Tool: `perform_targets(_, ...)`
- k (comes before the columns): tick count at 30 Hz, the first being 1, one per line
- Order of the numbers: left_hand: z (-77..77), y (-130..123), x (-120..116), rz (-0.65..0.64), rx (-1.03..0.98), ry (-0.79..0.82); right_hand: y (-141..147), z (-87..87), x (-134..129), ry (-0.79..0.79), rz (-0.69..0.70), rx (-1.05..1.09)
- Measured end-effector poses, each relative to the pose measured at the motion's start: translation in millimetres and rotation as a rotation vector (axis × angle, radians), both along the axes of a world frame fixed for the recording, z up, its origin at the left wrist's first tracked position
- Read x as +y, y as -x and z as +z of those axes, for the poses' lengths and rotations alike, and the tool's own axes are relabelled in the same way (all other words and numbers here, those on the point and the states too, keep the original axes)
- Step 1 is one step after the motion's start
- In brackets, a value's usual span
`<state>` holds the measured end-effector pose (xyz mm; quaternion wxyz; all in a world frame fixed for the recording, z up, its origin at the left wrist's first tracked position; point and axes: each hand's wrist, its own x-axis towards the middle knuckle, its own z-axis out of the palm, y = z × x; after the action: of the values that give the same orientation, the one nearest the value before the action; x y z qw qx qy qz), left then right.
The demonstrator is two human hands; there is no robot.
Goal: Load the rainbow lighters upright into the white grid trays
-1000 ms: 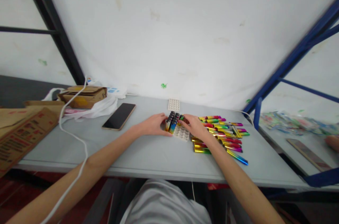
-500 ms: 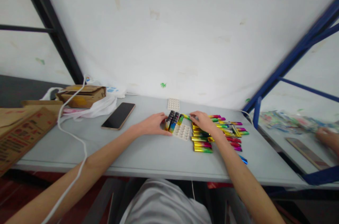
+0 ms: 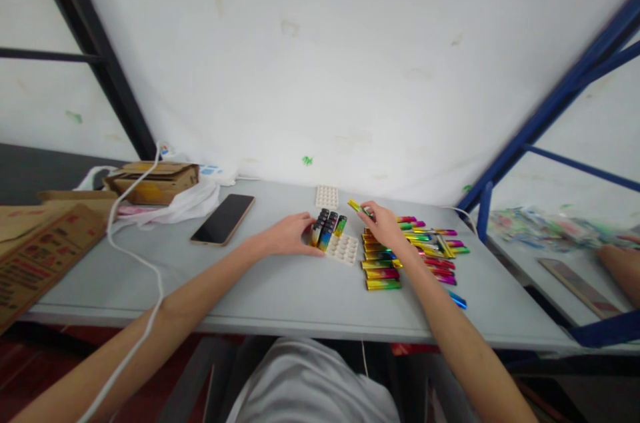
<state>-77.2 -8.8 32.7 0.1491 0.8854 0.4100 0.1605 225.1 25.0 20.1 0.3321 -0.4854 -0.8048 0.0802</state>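
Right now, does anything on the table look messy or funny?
A little: the blue tube at the near right slants, while most other tubes lie nearly straight across. No spill shows.

We see two slim arms (image 3: 185, 308), bare to the wrists, and a bare left hand (image 3: 293, 235) and right hand (image 3: 383, 226). Our top (image 3: 313, 386) is plain pale grey, creased in soft, curving folds.

Bright, diffuse light; glints on metallic tubes (image 3: 382, 274); R edge stretched, soft, poss. OOF.
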Motion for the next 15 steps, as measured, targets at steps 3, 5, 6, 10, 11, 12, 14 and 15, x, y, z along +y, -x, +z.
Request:
perform_targets(3,-0.4,0,0,0.000,-0.014,0.000,3,9.7,-5,0.071,0.005,0.204)
perform_targets(5,-0.6,0,0,0.003,-0.019,0.000,5,13.2,-7,0.119,0.025,0.370)
perform_targets(6,-0.6,0,0,0.005,-0.020,0.001,6,14.0,-8,0.146,0.038,0.449)
perform_targets(10,-0.3,-1,-1,0.004,-0.017,-0.003,11,14.1,-7,0.250,0.058,0.668)
perform_targets(11,-0.2,-1,-1,0.003,-0.014,-0.006,13,14.2,-8,0.272,0.054,0.693)
perform_targets(12,-0.2,-1,-1,0.003,-0.012,-0.009,15,14.5,-9,0.288,0.051,0.713)
perform_targets(14,-0.1,-1,0,0.006,-0.010,-0.014,19,16.2,-12,0.320,0.073,0.746)
perform_targets(15,-0.1,-1,0,0.005,-0.011,-0.014,21,17.4,-15,0.341,0.104,0.763)
